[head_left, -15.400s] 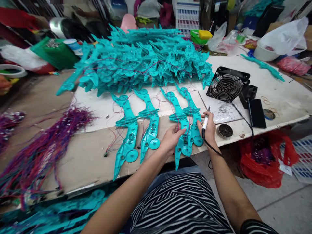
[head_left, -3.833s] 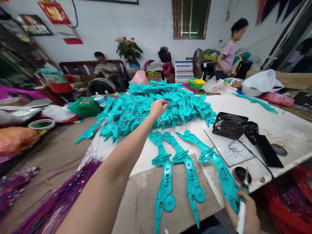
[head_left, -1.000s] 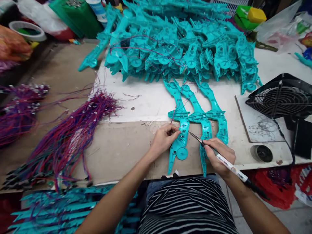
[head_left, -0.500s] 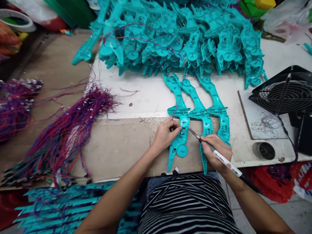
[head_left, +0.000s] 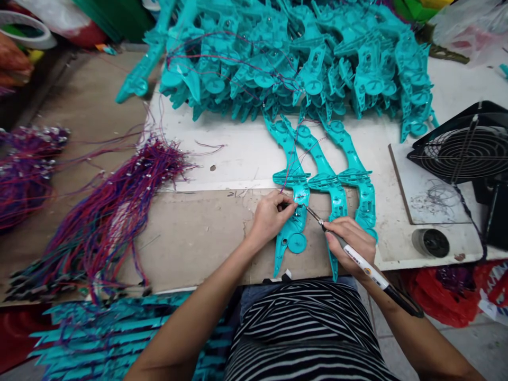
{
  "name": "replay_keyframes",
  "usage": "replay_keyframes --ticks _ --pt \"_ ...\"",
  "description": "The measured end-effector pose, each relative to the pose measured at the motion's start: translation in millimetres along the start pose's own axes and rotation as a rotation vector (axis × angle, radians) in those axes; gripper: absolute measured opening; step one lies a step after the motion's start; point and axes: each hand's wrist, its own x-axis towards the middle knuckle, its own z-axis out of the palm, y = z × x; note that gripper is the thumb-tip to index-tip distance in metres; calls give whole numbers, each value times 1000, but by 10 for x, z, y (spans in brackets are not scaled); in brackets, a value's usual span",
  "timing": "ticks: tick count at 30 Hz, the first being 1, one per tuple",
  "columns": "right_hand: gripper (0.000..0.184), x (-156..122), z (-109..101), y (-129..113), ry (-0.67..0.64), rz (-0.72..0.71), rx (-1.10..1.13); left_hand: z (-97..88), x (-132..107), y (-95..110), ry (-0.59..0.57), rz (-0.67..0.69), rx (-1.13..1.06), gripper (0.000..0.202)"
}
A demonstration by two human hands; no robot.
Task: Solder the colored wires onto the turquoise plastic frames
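Observation:
Three long teal plastic shells lie side by side at the table's near edge. My left hand (head_left: 270,216) pinches a thin red and purple wire against the leftmost shell (head_left: 292,211). My right hand (head_left: 351,244) is closed round a white soldering iron (head_left: 359,257), its tip touching that same shell beside my left fingers. The middle shell (head_left: 331,188) and the right shell (head_left: 359,182) lie just under and beyond my right hand.
A large heap of teal shells (head_left: 286,58) fills the far table. Bundles of red and purple wires (head_left: 119,206) lie at left. A black fan (head_left: 462,151), a round solder tin (head_left: 431,242) and a cable sit at right. More teal parts (head_left: 99,338) lie below the table edge.
My right hand has brought the iron's tip up and left onto the leftmost shell, next to my left fingers. The view has shifted slightly; the shells have not moved.

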Motion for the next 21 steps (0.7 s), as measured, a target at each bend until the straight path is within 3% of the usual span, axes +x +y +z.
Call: replay_keyframes --ticks 10,21 --pt "32 -54 12 34 -11 -12 -15 3 0 25 -2 -27 -10 7" --pt "27 65 -67 6 114 70 0 -13 2 9 -21 -16 26 6"
